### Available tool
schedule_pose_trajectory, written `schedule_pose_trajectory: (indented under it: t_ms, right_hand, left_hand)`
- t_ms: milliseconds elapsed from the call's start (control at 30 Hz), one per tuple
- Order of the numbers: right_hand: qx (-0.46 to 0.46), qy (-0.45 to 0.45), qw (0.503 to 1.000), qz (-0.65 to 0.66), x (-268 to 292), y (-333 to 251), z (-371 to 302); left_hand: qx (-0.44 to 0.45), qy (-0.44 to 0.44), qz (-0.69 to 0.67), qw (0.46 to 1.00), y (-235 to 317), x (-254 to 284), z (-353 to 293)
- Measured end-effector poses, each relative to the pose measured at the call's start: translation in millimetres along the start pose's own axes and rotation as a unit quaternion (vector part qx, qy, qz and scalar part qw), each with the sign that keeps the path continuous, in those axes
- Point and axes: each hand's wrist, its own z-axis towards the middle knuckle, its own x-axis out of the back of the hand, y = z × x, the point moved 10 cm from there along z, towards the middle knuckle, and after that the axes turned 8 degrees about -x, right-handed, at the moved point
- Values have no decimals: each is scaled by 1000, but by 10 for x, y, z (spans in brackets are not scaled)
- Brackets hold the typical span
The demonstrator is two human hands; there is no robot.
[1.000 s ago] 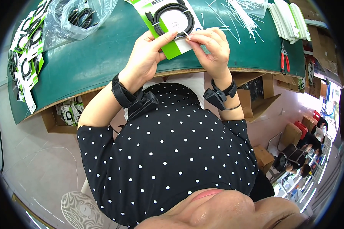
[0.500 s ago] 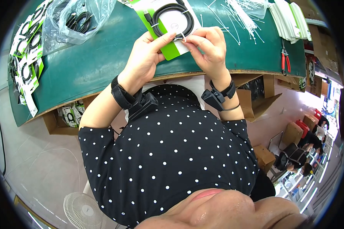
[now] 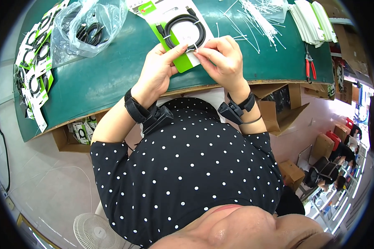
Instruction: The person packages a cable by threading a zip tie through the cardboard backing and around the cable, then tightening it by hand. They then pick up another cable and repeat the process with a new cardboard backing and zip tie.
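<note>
A black coiled cable [image 3: 167, 29] lies on a white and green backing card [image 3: 184, 63], tied to it with white zip ties. My left hand [image 3: 162, 68] grips the card's lower left edge, thumb on top near the bottom of the coil and fingers behind. At the coil's lower right, my right hand [image 3: 222, 59] pinches a white zip tie [image 3: 195, 47] between thumb and fingertips. The tie's tail end is hidden by those fingers.
Carded cables [image 3: 33, 85] are heaped at the table's left. Beside them sits a clear plastic bag [image 3: 114, 25] holding black cables. Loose zip ties [image 3: 259, 20], stacked blank cards [image 3: 307, 23] and red-handled cutters [image 3: 310, 68] lie right. Open cardboard boxes [image 3: 276, 116] stand below.
The card and both hands sit slightly lower in the view, and the right hand has come a little closer to the card. Both hands keep their grips.
</note>
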Motion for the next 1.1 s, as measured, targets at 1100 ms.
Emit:
schedule_pose_trajectory:
  t_ms: [1100]
  right_hand:
    - [-89, -30, 987, 133, 27, 188, -112]
  left_hand:
    - [87, -98, -140, 981, 67, -138, -222]
